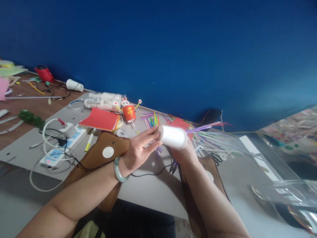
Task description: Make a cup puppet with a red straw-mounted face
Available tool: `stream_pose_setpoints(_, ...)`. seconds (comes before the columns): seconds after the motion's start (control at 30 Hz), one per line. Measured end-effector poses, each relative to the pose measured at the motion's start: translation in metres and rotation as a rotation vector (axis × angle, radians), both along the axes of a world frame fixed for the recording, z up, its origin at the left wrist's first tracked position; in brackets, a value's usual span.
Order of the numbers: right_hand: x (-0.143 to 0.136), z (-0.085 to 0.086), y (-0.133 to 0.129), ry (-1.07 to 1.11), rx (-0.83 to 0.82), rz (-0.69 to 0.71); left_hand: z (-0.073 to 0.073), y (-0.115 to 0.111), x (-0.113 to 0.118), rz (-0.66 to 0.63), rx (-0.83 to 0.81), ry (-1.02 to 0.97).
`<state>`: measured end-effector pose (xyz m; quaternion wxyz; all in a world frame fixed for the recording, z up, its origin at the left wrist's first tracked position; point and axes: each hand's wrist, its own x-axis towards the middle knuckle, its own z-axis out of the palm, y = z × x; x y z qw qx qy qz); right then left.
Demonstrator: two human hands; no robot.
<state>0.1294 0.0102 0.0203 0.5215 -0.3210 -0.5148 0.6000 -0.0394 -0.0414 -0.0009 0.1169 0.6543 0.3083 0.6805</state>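
A white paper cup [174, 137] is held sideways above the desk. My left hand [141, 149], with a pale green bangle at the wrist, has its thumb and fingers closed on the cup's left end. My right hand [186, 154] supports the cup from below and behind at its right end; most of its fingers are hidden by the cup. Behind them stands a red paper cup figure [129, 113] with a rabbit face and yellow pipe-cleaner arms. Scissors [174, 166] lie beneath my right hand.
Pipe cleaners [218, 140] spread out on the right. Red paper sheets [100, 119], stacked paper cups in plastic [104, 101] and a power strip [65, 145] with looping cables are on the left. A brown animal-shaped cushion [95, 155] lies under my left forearm. A blue wall [163, 59] rises behind the desk.
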Motion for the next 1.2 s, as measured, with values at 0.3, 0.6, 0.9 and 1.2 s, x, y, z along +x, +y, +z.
stream_pose_setpoints(0.3,-0.006,0.001,-0.003,0.035,0.018,-0.017,-0.003,0.002,0.000,-0.003,-0.012,-0.001)
stream_pose_setpoints(0.6,-0.018,0.007,-0.009,0.074,-0.050,-0.047,-0.003,0.003,-0.001,0.095,-0.023,0.117)
stream_pose_setpoints(0.9,-0.017,0.001,-0.008,0.056,-0.003,-0.094,-0.002,0.002,-0.004,0.075,-0.135,0.095)
stream_pose_setpoints(1.2,-0.019,-0.001,-0.008,-0.011,0.054,-0.135,-0.013,0.012,0.000,-0.051,-0.430,-0.240)
